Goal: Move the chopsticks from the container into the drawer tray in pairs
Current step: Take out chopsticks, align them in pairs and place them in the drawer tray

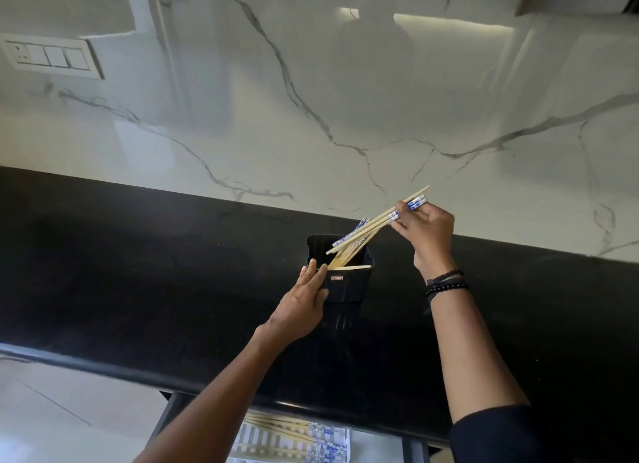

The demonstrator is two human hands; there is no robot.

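A black square container (347, 282) stands on the black countertop, with several bamboo chopsticks (349, 251) leaning out of it to the right. My left hand (304, 303) rests against the container's left side, fingers along its rim. My right hand (427, 231) is above and right of the container and pinches a pair of chopsticks (387, 218) near their blue-and-white patterned ends; their tips are still at the container's mouth. Below the counter edge, the open drawer holds a white tray (340, 452) with several chopsticks (283, 428) lying in it.
The black countertop (138, 272) runs across the view, backed by a white marble wall (345, 99). A switch plate (48, 56) sits on the wall at upper left. The open drawer's dark frame (166, 417) juts out under the counter edge, with pale floor to its left.
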